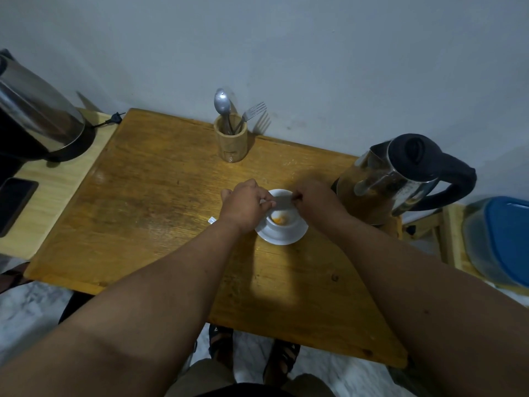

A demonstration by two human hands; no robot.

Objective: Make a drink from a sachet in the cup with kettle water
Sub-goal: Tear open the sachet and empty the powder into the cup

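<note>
Against a bare grey wall, both hands, left and right, pinch a sachet over the cup on the desk; orange powder lies inside. Next likely: the kettle at right.

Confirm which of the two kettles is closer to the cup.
The kettle with the black lid and handle, standing just right of the cup by the right hand. The other kettle sits far left on the side table.

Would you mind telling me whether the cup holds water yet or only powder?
Only powder, as far as shows: orange powder lies in the bottom of the white cup, with no liquid visible.
</note>
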